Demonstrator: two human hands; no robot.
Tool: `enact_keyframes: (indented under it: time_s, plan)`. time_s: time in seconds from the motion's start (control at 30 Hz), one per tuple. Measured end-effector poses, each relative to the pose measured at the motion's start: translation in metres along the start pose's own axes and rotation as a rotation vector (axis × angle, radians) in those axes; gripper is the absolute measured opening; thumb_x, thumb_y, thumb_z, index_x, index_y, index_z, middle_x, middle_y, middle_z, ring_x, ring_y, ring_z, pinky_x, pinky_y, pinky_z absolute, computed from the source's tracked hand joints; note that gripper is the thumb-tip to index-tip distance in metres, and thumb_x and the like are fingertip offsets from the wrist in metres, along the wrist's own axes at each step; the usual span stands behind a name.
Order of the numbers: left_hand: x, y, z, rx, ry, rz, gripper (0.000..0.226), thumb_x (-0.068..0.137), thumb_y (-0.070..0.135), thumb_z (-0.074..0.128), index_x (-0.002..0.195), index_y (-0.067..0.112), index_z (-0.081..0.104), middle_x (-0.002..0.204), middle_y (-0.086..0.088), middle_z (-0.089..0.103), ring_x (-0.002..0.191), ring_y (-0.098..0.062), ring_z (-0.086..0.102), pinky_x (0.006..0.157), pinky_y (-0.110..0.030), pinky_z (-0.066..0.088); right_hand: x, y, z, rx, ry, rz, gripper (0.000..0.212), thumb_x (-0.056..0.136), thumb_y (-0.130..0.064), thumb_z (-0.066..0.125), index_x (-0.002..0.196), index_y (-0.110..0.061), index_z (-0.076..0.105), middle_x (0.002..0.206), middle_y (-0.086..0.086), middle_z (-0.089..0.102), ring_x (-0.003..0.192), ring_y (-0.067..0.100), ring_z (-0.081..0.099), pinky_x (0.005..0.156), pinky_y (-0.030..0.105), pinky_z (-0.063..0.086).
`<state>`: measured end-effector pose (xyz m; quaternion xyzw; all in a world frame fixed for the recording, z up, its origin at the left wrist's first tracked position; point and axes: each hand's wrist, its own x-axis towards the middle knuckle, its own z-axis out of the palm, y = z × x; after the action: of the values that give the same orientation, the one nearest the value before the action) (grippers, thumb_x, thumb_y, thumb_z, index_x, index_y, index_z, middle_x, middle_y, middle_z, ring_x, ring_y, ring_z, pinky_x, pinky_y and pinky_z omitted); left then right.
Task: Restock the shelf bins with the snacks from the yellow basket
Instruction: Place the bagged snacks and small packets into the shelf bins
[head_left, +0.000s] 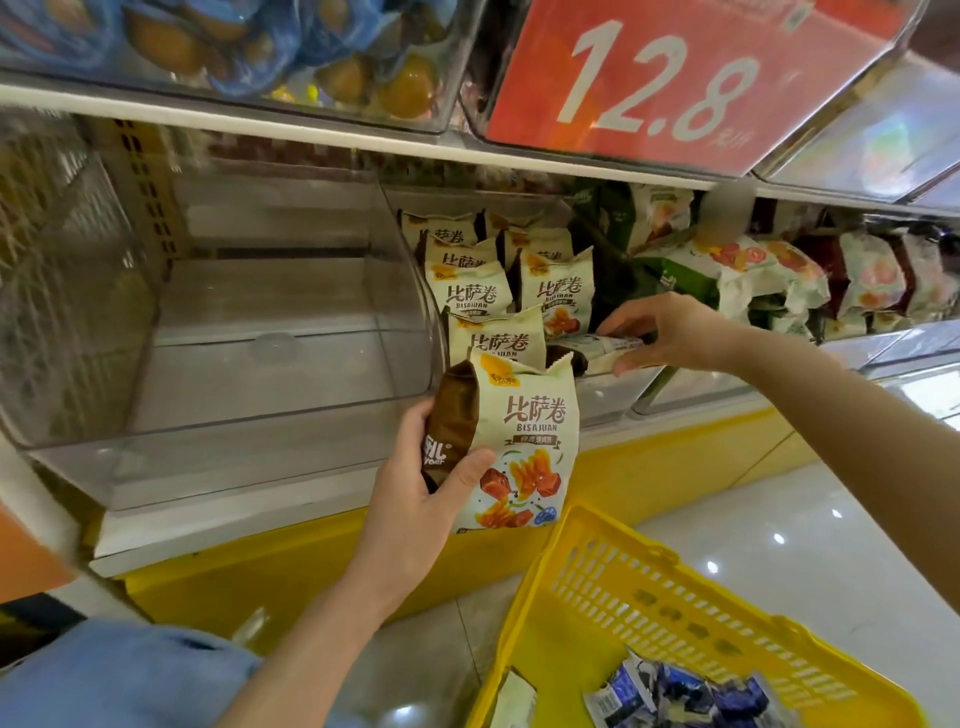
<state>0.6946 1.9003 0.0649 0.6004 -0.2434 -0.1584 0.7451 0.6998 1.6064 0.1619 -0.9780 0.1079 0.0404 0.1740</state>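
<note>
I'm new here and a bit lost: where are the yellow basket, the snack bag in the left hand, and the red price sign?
yellow basket (618, 566): head view, on its slotted wall.
snack bag (524, 447): head view, on the printed front.
red price sign (691, 83): head view, mid-face among the white digits.

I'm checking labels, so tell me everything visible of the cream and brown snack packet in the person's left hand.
The cream and brown snack packet is a sealed plastic-looking bag with a zigzag top edge, brown side, the word BISAJUAN and pictures of orange rolls and meat. It stands nearly upright, gripped low by the left hand, before a clear bin of matching packets.
</note>
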Motion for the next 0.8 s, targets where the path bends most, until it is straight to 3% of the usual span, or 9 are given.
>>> enact_keyframes:
  time_s: [0.07,0.17,0.3,0.37,0.43,0.6,0.7,0.73,0.8]
  plan:
    - [0.002,-0.001,0.002,-0.008,-0.005,-0.004,0.038,0.071,0.042,0.064,0.106,0.048,0.047,0.101,0.024,0.066,0.090,-0.003,0.067,0.062,-0.017,0.054,0.005,0.003,-0.004,0.081,-0.029,0.029,0.037,0.071,-0.014,0.077,0.104,-0.024,0.063,0.099,-0.010,0.061,0.097,0.010,0.058,0.076,0.008,0.040]
    - [0.005,-0.002,0.004,-0.020,0.000,-0.006,0.041,0.071,0.042,0.063,0.108,0.045,0.047,0.101,0.022,0.067,0.090,-0.004,0.067,0.063,-0.017,0.054,0.011,0.004,-0.005,0.138,-0.027,0.069,0.047,0.068,-0.006,0.079,0.110,-0.020,0.063,0.105,-0.006,0.062,0.099,0.011,0.057,0.087,0.019,0.042]
    - [0.009,-0.005,0.007,-0.033,-0.006,-0.016,0.042,0.071,0.041,0.064,0.109,0.045,0.047,0.102,0.021,0.067,0.091,-0.005,0.067,0.063,-0.017,0.054,0.021,-0.002,0.008,0.072,0.407,0.048,0.023,0.078,-0.012,0.072,0.095,-0.026,0.062,0.103,-0.005,0.057,0.095,0.012,0.052,0.077,0.024,0.041]
    - [0.011,-0.007,0.010,-0.030,-0.016,-0.020,0.040,0.071,0.040,0.064,0.107,0.046,0.048,0.102,0.021,0.067,0.092,-0.005,0.067,0.064,-0.017,0.054,0.027,-0.004,0.012,-0.186,0.593,0.025,0.016,0.083,-0.022,0.067,0.099,-0.024,0.064,0.107,0.000,0.058,0.096,0.020,0.054,0.074,0.030,0.043]
    - [0.013,-0.008,0.012,-0.022,-0.022,-0.015,0.039,0.071,0.040,0.065,0.106,0.047,0.048,0.102,0.021,0.067,0.092,-0.005,0.067,0.065,-0.017,0.054,0.035,-0.002,0.015,-0.359,0.673,-0.019,0.022,0.085,-0.026,0.065,0.105,-0.019,0.065,0.107,0.007,0.059,0.096,0.026,0.056,0.071,0.033,0.044]
    - [0.015,-0.008,0.017,0.012,-0.039,0.011,0.037,0.072,0.042,0.064,0.101,0.058,0.049,0.105,0.024,0.065,0.094,-0.002,0.066,0.066,-0.016,0.053,0.043,-0.011,0.022,-0.139,0.568,-0.046,0.019,0.091,-0.025,0.057,0.103,-0.010,0.060,0.099,0.007,0.065,0.079,0.013,0.054,0.069,0.025,0.043]
    - [0.018,-0.006,0.020,0.041,-0.047,0.031,0.038,0.072,0.041,0.065,0.104,0.056,0.051,0.106,0.024,0.064,0.096,-0.001,0.064,0.069,-0.015,0.053,0.031,-0.015,0.018,-0.055,0.461,0.041,0.029,0.094,-0.042,0.045,0.100,-0.019,0.060,0.094,0.001,0.063,0.075,0.011,0.054,0.063,0.022,0.040]
    - [0.018,-0.005,0.022,0.049,-0.048,0.036,0.039,0.071,0.041,0.065,0.107,0.052,0.051,0.107,0.024,0.064,0.097,-0.001,0.064,0.070,-0.015,0.053,0.024,-0.015,0.015,0.063,0.391,0.082,0.034,0.094,-0.050,0.039,0.101,-0.022,0.058,0.096,-0.001,0.064,0.078,0.011,0.057,0.066,0.023,0.043]
    - [0.022,-0.001,0.027,0.078,-0.063,0.048,0.042,0.071,0.044,0.065,0.110,0.049,0.051,0.109,0.021,0.065,0.100,-0.002,0.063,0.075,-0.021,0.055,0.008,-0.020,0.007,0.398,0.191,0.076,0.051,0.090,-0.063,0.027,0.106,-0.026,0.058,0.110,-0.003,0.063,0.100,0.013,0.059,0.089,0.033,0.048]
